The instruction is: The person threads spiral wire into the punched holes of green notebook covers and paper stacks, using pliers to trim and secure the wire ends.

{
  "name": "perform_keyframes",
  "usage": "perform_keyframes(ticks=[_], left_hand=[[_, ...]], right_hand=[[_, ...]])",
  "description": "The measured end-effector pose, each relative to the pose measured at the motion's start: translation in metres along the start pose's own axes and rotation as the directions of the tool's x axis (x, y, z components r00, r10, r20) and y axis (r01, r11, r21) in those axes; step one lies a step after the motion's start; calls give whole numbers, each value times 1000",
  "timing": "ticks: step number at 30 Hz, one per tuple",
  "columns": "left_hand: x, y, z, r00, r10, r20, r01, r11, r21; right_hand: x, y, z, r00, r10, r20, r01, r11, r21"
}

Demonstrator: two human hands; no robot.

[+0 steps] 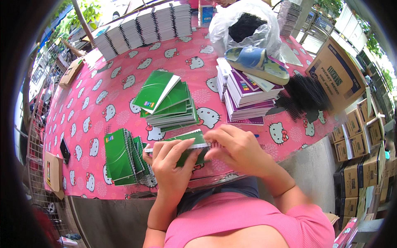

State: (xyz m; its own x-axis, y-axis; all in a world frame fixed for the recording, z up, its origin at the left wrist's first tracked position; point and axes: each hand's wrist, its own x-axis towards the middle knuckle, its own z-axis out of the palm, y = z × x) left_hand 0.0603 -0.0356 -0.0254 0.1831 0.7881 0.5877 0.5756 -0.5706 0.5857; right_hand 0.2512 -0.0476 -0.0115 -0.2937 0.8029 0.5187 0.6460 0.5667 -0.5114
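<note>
Near the table's front edge, my left hand (171, 161) is closed around a small green notebook (193, 135), thumb on the near side and fingers over the top. At the notebook's right end, dark wire loops show at its edge. There my right hand (242, 146) is closed, its fingertips bent together against that end; what they pinch is hidden. Fanned spiral-bound green notebooks (116, 151) lie left of my left hand. Beyond my hands rises a stack of green notebooks (159, 93), its top ones turned askew.
Purple-covered notebooks (252, 97) are stacked at right under a blue patterned shoe (256, 62). Black spiral coils (304, 95) lie beside an open carton (339, 76). A plastic bag (264, 20) holds more black coils. Bound notebooks (140, 29) line the far edge.
</note>
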Motion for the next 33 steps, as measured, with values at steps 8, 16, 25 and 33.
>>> perform_keyframes(ticks=[8, 16, 25, 33], left_hand=[[1, 2, 0, 1000, 17, 14, -17, 1000, 0], [-1, 2, -1, 1000, -6, 14, 6, 1000, -21], [-1, 0, 0, 1000, 15, 6, -15, 1000, -23], [-5, 0, -6, 1000, 14, 10, -13, 999, -42]], right_hand=[[2, -5, 5, 999, -15, -39, 12, 997, -71], [4, -12, 7, 999, 42, -4, -42, 998, -54], [6, -12, 15, 994, -48, -94, 37, 992, -120], [15, 12, -19, 998, -32, -63, 16, 970, -241]])
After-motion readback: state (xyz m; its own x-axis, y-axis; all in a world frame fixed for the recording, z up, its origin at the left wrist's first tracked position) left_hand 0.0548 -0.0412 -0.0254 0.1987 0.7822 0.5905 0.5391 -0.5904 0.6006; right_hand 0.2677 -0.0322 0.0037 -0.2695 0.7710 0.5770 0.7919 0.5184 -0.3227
